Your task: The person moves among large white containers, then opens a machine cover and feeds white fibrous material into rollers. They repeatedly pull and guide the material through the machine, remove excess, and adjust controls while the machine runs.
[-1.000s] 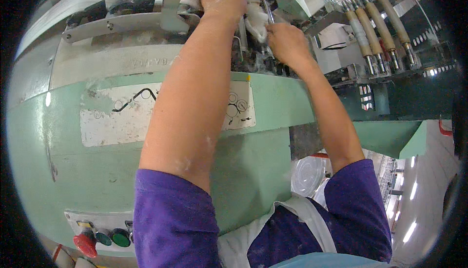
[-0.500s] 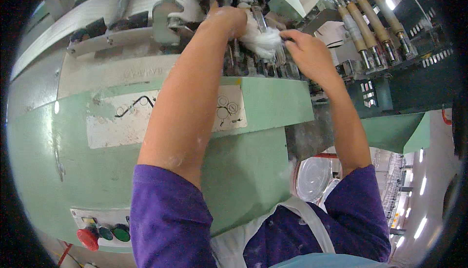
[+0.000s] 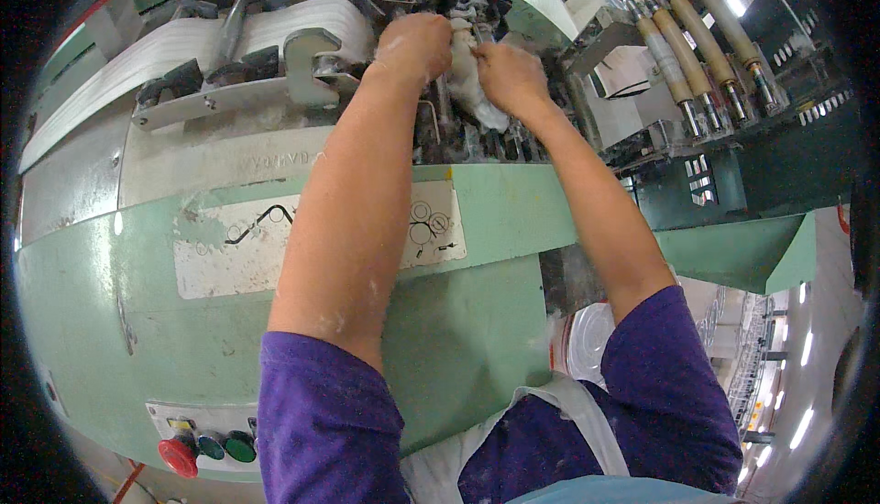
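Observation:
A soft clump of white fibre (image 3: 470, 92) hangs over the dark working parts (image 3: 445, 142) of a green textile machine. My right hand (image 3: 513, 78) is closed on the clump's right side, near its upper end. Just left of the clump's top, my left hand (image 3: 417, 46) is curled closed with its back toward me, so whatever it grips is hidden. A wide band of white sliver (image 3: 316, 23) runs in from the left and ends at a metal guide bracket (image 3: 312, 64) beside my left hand. Lint sticks to both arms.
The machine's green front cover (image 3: 467, 312) stands between my body and the rollers. A red push button (image 3: 177, 457) and a green button (image 3: 240, 447) sit low on its left. Tan rollers (image 3: 697, 55) are mounted at the upper right. A white round can (image 3: 589, 341) stands below.
My right hand has moved left, closer to my left hand. The white fibre, spread out sideways before, now hangs down in a narrower clump. My left hand has shifted slightly left.

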The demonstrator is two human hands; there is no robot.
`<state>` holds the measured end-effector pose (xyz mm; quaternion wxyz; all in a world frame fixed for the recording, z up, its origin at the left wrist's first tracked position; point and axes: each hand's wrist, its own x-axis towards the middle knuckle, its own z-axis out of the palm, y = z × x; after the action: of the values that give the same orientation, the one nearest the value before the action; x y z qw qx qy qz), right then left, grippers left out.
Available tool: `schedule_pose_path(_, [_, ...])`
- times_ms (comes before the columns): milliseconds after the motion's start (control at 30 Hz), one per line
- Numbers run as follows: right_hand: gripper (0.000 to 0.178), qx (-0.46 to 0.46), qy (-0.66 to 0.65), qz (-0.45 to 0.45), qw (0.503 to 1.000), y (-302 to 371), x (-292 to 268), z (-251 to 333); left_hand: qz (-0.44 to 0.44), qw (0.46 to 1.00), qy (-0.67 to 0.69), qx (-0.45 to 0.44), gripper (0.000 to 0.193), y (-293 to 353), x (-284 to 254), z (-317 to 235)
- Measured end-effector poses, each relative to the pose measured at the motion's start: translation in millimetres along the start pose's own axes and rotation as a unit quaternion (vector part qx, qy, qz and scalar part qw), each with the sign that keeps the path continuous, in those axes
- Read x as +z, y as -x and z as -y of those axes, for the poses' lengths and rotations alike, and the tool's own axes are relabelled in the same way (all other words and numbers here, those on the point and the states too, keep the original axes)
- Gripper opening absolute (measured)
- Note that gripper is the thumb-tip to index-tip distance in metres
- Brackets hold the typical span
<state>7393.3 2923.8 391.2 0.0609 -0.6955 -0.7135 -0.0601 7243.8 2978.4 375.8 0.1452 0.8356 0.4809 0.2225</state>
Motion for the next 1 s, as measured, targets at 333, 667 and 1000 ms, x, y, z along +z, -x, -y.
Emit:
schedule_pose_path(333, [0.034,-0.002,-0.062,0.059,0.996,33,-21,-4,0.003,0.998,-0.043,0.043,0.028,-2,6,-5])
schedule_pose_path(667, [0.035,-0.045,-0.159,0.086,0.983,53,-33,-17,0.058,0.992,-0.063,0.088,0.030,-7,21,-4])
schedule_pose_path(1000, [0.031,0.011,-0.327,0.177,0.928,103,-69,-35,0.125,0.986,-0.096,0.044,0.030,-1,7,-13])
